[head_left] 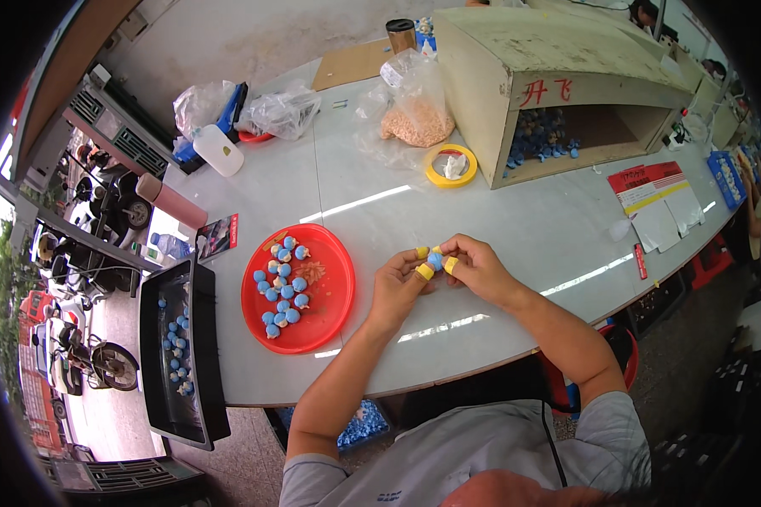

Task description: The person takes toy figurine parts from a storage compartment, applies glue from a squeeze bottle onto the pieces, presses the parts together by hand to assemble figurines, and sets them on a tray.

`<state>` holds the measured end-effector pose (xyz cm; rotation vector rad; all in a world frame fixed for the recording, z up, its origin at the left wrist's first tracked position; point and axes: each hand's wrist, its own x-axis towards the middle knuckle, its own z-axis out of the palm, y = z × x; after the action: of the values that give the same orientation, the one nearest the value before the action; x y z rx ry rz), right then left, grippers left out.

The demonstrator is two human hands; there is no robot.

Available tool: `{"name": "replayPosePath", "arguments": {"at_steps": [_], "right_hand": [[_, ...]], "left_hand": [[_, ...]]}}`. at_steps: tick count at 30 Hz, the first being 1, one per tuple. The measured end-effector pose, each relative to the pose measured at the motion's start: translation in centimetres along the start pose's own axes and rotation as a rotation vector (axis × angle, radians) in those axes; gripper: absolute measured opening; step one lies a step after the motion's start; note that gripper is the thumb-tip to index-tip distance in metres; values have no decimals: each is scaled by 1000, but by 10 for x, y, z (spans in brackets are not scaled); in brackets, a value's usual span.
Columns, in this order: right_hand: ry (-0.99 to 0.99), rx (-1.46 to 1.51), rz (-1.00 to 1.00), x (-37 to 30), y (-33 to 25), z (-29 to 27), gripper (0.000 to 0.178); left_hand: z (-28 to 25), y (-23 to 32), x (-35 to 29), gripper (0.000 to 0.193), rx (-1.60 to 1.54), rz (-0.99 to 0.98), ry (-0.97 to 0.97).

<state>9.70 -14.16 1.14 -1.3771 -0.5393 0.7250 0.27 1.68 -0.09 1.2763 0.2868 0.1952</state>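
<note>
Between my two hands, above the table, is a small blue figure piece (435, 261). My left hand (400, 284) pinches it from the left, with yellow covers on the thumb and a fingertip. From the right, my right hand (480, 269) pinches the same piece, also with yellow fingertip covers. The fingers hide much of the piece. To the left of my hands, a red round tray (340, 291) holds several blue-and-cream figure pieces (284, 283) and a small heap of pale bits (311, 272).
A black bin (207, 372) with blue pieces stands at the table's left edge. Toward the back are a yellow tape roll (432, 173), a bag of peach-coloured bits (416, 125) and a box-like shelf (482, 93) with blue pieces inside. Red-and-white papers (655, 203) lie right.
</note>
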Motion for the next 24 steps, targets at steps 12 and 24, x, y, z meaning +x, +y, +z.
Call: {"name": "replayPosePath", "arguments": {"at_steps": [12,24], "right_hand": [[-135,-222,-57,0,-9,-6,11],[-110,-278,-174,2,7,-6,12]], "left_hand": [[-3,4,-2,21,93,-92,-103],[-5,-6,1,20,74,-68,-92]]}}
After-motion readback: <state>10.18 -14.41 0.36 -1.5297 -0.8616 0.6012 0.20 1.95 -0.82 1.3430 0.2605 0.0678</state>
